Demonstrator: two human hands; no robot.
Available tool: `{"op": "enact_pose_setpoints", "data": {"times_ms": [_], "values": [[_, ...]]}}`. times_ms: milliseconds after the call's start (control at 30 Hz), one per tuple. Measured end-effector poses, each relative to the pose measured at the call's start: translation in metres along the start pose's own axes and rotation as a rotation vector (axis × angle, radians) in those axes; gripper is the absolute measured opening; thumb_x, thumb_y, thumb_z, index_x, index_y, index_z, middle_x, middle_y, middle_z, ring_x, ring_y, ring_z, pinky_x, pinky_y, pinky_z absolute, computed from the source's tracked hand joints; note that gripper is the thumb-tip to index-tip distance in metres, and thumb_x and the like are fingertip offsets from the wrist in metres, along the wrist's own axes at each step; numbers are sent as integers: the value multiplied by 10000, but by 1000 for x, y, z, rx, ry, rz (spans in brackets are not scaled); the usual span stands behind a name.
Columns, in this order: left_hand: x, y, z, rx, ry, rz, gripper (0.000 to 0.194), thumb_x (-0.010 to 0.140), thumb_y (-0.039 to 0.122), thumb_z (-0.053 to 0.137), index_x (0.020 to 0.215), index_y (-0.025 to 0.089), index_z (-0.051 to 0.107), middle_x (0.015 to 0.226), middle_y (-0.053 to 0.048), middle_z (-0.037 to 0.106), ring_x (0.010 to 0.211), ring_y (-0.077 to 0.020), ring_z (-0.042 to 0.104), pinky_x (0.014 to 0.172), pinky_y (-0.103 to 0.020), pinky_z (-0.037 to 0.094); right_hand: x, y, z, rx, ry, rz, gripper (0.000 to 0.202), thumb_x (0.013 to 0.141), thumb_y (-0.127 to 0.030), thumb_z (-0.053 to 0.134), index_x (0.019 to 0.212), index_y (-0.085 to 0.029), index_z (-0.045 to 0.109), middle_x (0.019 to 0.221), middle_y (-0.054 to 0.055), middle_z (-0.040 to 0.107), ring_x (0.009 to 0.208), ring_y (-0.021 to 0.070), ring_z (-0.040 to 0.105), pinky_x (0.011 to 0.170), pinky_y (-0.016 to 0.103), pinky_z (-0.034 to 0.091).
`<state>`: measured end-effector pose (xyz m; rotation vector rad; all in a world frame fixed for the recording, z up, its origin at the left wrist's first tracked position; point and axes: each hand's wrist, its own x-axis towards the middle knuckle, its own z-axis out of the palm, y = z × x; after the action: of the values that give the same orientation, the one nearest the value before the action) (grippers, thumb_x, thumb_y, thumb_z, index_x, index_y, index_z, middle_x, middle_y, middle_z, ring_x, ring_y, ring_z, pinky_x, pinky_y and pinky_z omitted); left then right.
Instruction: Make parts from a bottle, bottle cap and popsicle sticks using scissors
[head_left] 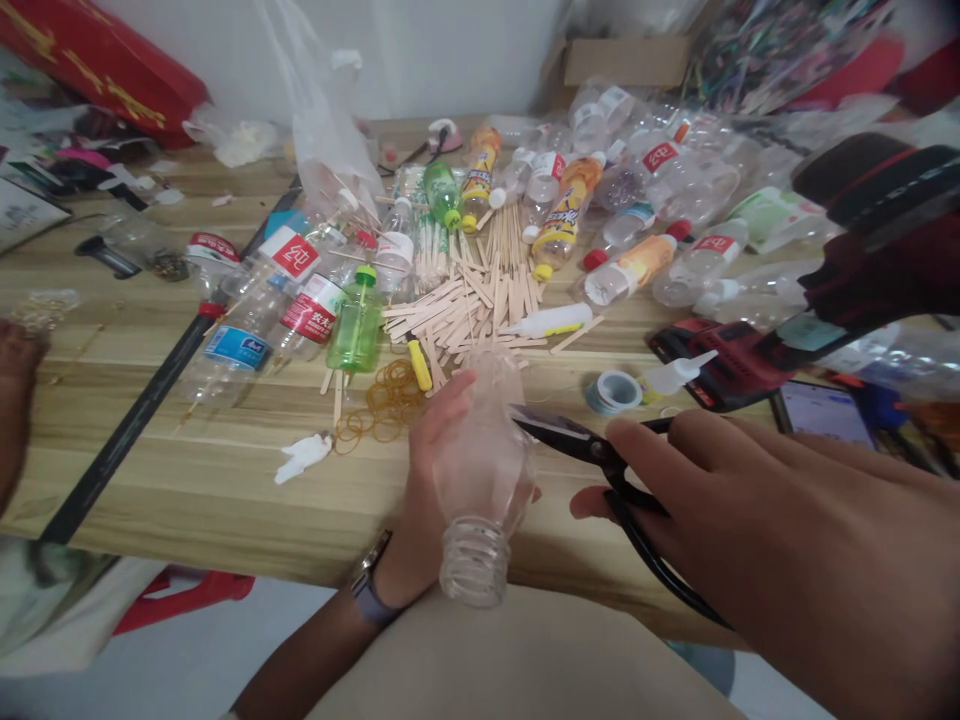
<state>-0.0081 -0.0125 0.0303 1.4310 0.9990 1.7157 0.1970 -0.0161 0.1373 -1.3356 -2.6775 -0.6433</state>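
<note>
My left hand (431, 450), with a watch at its wrist, is wrapped round a clear plastic bottle (484, 465). The bottle's threaded neck points down toward me and carries no cap. In my right hand (720, 500) are black-handled scissors (570, 437), their blade tips at the right side of the bottle. The blades look nearly closed; whether they cut into the plastic I cannot tell. Beyond the bottle lie many flat wooden sticks (465, 305), a yellow-handled tool (419, 365) and a heap of rubber bands (386, 400).
Several plastic bottles stand left, among them a green one (354, 325); more are piled at the back right (660, 180). A red and black power tool (757, 365), a phone (825, 415) and a tape roll (613, 392) lie right. Another person's hand (15, 370) rests at the far left.
</note>
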Motion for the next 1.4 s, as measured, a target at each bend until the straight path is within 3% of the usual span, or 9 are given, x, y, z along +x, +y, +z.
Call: {"op": "enact_pose_setpoints", "data": {"times_ms": [200,367,500,633,700,800,1000,1200,1400], "values": [[4,0,-1,-115,-48,52,756,634,287,900,1301,317,545,1369,-42,581,1327,-293,516,1148,-479,393,0,-6,3,-14,46,-48,333,1052,-292,273,1064,-186,589,692,12,481,547,192,447,608,332,226],[4,5,-6,-225,-138,-96,636,739,411,831,1313,362,562,1348,-42,575,1305,-313,530,1122,-479,428,-3,-4,1,-12,77,-46,363,1057,-281,266,1110,-157,603,693,25,492,590,213,486,615,340,248],[4,12,-10,-247,-236,-185,616,752,468,810,1311,381,567,1337,-35,590,1306,-331,529,1146,-505,397,-5,1,1,-21,73,-91,289,1025,-263,389,1145,-157,630,700,36,520,625,212,499,618,333,259],[2,20,-11,-333,-253,-360,596,724,546,802,1252,363,597,1333,-48,571,1300,-357,532,1072,-526,468,-6,4,4,-6,144,-91,287,1045,-325,414,1160,-169,626,707,32,544,642,212,487,608,325,251],[0,21,-10,-398,-234,-451,626,695,595,802,1238,366,592,1335,-56,565,1290,-367,541,1025,-536,503,-7,6,2,12,104,-96,289,1050,-304,391,1157,-172,624,718,32,560,651,220,498,610,326,252],[0,20,-9,-464,-253,-468,631,667,602,822,1214,374,602,1316,-51,589,1280,-360,557,1023,-536,505,-8,9,-2,0,44,-136,269,1030,-241,406,1165,-161,624,742,36,573,671,223,524,618,329,271],[6,21,-10,-591,-322,-505,587,691,520,844,1204,325,637,1289,-62,618,1279,-342,556,1026,-493,507,-10,15,-5,-32,61,-178,244,1016,-207,408,1128,-165,620,713,25,507,653,208,518,608,325,290],[7,16,-12,-643,-346,-563,642,647,510,879,1204,300,639,1267,-66,628,1218,-305,596,974,-450,542,-11,25,-4,-13,-5,-184,310,1023,-203,346,1165,-196,622,779,20,566,679,204,558,609,337,306],[13,11,-9,-749,-393,-678,598,637,555,864,1130,293,647,1054,-51,702,959,-300,718,812,-440,599,-3,38,-3,-106,-16,-248,311,1014,-203,371,1130,-214,659,793,38,599,666,208,550,614,344,305]]}}
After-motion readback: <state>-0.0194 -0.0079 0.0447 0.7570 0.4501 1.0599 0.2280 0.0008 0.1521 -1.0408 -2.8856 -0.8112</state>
